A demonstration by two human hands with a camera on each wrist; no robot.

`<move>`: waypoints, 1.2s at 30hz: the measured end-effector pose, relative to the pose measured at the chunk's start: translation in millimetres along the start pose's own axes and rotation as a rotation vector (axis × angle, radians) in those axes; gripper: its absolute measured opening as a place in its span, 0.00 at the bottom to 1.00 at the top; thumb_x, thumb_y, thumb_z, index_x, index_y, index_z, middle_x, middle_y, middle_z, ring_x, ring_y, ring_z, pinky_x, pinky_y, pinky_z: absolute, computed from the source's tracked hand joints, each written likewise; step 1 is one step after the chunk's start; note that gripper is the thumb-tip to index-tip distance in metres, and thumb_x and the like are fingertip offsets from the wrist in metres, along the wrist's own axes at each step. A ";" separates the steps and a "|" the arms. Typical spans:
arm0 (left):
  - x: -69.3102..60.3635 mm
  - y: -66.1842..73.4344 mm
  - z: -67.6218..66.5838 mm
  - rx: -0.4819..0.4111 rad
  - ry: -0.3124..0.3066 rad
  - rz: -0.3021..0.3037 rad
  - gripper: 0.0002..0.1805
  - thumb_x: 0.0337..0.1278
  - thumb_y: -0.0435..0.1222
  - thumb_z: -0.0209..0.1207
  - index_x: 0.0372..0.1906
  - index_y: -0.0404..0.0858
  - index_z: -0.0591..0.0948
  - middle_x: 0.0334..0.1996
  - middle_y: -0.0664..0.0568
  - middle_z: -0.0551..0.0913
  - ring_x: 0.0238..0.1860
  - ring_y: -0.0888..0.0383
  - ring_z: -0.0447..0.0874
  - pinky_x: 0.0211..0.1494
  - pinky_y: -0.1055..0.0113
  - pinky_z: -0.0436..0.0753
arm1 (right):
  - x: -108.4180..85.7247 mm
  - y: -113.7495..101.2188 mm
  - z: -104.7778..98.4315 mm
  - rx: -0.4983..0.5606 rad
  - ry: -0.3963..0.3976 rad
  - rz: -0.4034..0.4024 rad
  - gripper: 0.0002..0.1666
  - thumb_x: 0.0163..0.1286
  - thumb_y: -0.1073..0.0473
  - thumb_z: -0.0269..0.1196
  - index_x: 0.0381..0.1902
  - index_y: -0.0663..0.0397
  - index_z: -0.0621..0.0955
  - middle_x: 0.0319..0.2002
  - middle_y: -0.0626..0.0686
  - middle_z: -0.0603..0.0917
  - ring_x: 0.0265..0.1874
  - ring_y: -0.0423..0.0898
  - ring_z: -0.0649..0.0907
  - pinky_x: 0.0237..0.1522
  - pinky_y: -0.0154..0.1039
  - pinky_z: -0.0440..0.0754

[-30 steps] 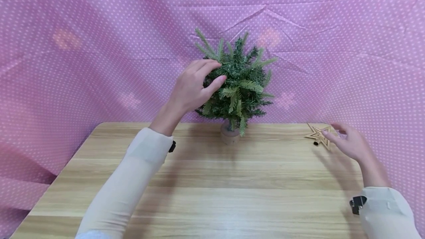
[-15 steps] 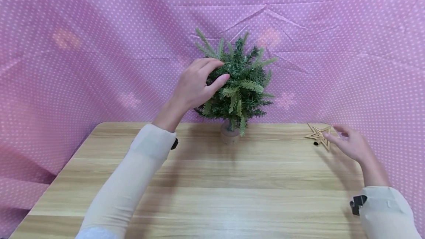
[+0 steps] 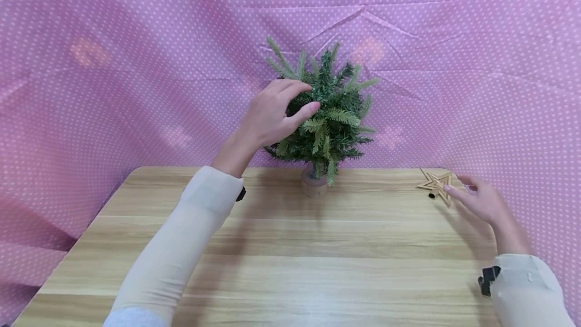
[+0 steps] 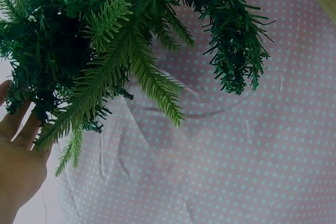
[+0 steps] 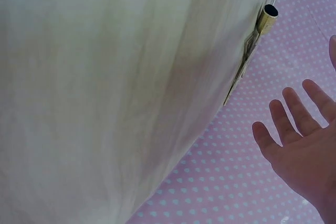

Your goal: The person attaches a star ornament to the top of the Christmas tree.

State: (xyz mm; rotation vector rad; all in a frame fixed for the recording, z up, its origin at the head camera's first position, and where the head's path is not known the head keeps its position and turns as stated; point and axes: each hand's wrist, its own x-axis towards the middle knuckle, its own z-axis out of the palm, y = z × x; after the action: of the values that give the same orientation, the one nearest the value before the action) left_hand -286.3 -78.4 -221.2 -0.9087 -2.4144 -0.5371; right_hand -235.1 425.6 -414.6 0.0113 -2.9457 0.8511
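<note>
A small artificial Christmas tree (image 3: 338,110) stands upright on a round base (image 3: 314,184) near the table's back edge. My left hand (image 3: 274,112) is at the tree's left side, thumb and fingers apart. In the left wrist view, that hand (image 4: 23,163) has its fingers in among the green branches (image 4: 113,51), which partly hide them. At the table's back right corner lies a gold star tree topper (image 3: 431,184) with a short hollow tube (image 5: 266,20). Just right of it hovers my right hand (image 3: 483,201); the right wrist view shows its fingers (image 5: 286,121) spread, apart from the star.
The wooden table (image 3: 290,246) has its far edge against a pink polka-dot cloth (image 3: 181,64), which hangs behind and at both sides. Dark wrist cameras (image 3: 489,280) are fixed at the cream sleeves (image 3: 168,251).
My left hand has shifted slightly right, further across the tree's branches. My right hand has edged a little right and down beside the star. Tree and star stay in place.
</note>
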 end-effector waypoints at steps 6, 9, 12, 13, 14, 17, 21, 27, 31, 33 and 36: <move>3.8 3.0 -2.7 0.027 -0.026 -0.035 0.38 0.66 0.67 0.51 0.67 0.45 0.78 0.66 0.51 0.77 0.70 0.53 0.70 0.73 0.54 0.67 | 2.6 2.6 -0.4 0.002 -0.008 0.013 0.50 0.75 0.35 0.56 0.72 0.75 0.61 0.66 0.83 0.63 0.61 0.81 0.66 0.54 0.79 0.65; 5.7 3.6 -3.1 0.034 -0.038 -0.040 0.39 0.65 0.68 0.51 0.67 0.45 0.78 0.66 0.51 0.77 0.69 0.53 0.70 0.72 0.53 0.68 | 3.2 4.8 -1.6 0.000 -0.015 0.025 0.51 0.75 0.35 0.56 0.72 0.75 0.61 0.65 0.83 0.63 0.61 0.81 0.66 0.53 0.79 0.65; 7.9 3.8 -3.1 0.036 -0.052 -0.056 0.39 0.65 0.68 0.50 0.68 0.45 0.78 0.66 0.51 0.77 0.70 0.52 0.70 0.72 0.52 0.68 | 3.9 7.6 -3.2 0.000 -0.033 0.042 0.52 0.75 0.34 0.56 0.72 0.75 0.60 0.65 0.84 0.61 0.60 0.81 0.65 0.53 0.79 0.65; 8.7 3.8 -3.0 0.036 -0.057 -0.065 0.39 0.65 0.68 0.50 0.68 0.45 0.78 0.67 0.51 0.77 0.70 0.52 0.70 0.72 0.52 0.68 | 4.2 8.3 -3.7 0.000 -0.042 0.049 0.52 0.75 0.34 0.56 0.73 0.75 0.59 0.65 0.85 0.61 0.61 0.82 0.65 0.53 0.79 0.65; 9.5 3.7 -2.9 0.037 -0.063 -0.074 0.39 0.65 0.69 0.50 0.68 0.46 0.77 0.67 0.51 0.77 0.70 0.52 0.70 0.72 0.52 0.68 | 4.5 8.9 -4.1 0.003 -0.051 0.055 0.53 0.75 0.33 0.56 0.73 0.75 0.59 0.65 0.85 0.60 0.61 0.82 0.64 0.53 0.79 0.65; 11.4 3.7 -2.6 0.046 -0.080 -0.094 0.41 0.64 0.70 0.50 0.68 0.46 0.77 0.68 0.52 0.76 0.70 0.52 0.69 0.72 0.51 0.68 | 5.4 10.2 -3.9 0.033 -0.095 0.079 0.55 0.75 0.32 0.55 0.74 0.76 0.56 0.66 0.86 0.57 0.62 0.83 0.62 0.55 0.80 0.63; 12.5 3.9 -2.2 0.060 -0.099 -0.102 0.42 0.62 0.72 0.49 0.69 0.47 0.77 0.68 0.52 0.76 0.71 0.52 0.69 0.72 0.51 0.68 | 6.5 10.7 -0.6 0.129 -0.146 0.131 0.60 0.73 0.30 0.57 0.77 0.74 0.49 0.69 0.85 0.52 0.65 0.83 0.57 0.58 0.80 0.60; 12.7 3.7 -1.0 0.071 -0.111 -0.094 0.43 0.63 0.72 0.49 0.69 0.46 0.77 0.68 0.52 0.76 0.70 0.51 0.70 0.71 0.50 0.69 | 9.3 12.2 5.1 0.138 -0.125 0.141 0.62 0.71 0.32 0.60 0.76 0.76 0.49 0.68 0.87 0.52 0.65 0.84 0.57 0.60 0.79 0.59; 12.1 3.0 0.6 0.103 -0.124 -0.077 0.43 0.63 0.72 0.47 0.69 0.46 0.77 0.67 0.52 0.77 0.70 0.50 0.70 0.70 0.48 0.70 | 11.3 16.1 7.2 0.140 -0.120 0.155 0.64 0.70 0.31 0.60 0.76 0.76 0.47 0.69 0.86 0.52 0.65 0.84 0.57 0.61 0.78 0.58; 11.2 2.6 1.4 0.124 -0.130 -0.070 0.42 0.64 0.72 0.46 0.68 0.46 0.77 0.67 0.51 0.76 0.70 0.50 0.70 0.70 0.47 0.70 | 12.6 18.9 9.1 0.172 -0.123 0.159 0.65 0.70 0.32 0.62 0.77 0.75 0.46 0.70 0.85 0.50 0.67 0.83 0.55 0.62 0.78 0.57; 9.7 2.0 3.1 0.149 -0.126 -0.050 0.42 0.65 0.71 0.45 0.68 0.46 0.78 0.68 0.51 0.76 0.70 0.50 0.69 0.70 0.47 0.70 | 14.3 23.1 12.7 0.227 -0.127 0.165 0.66 0.69 0.34 0.65 0.77 0.74 0.44 0.71 0.84 0.48 0.68 0.83 0.52 0.64 0.77 0.55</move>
State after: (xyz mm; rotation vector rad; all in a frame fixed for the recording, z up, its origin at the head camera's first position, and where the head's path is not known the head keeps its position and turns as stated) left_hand -292.2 -70.6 -217.7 -0.8429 -2.5573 -0.3214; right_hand -250.9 438.6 -436.6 -0.1735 -2.9796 1.2478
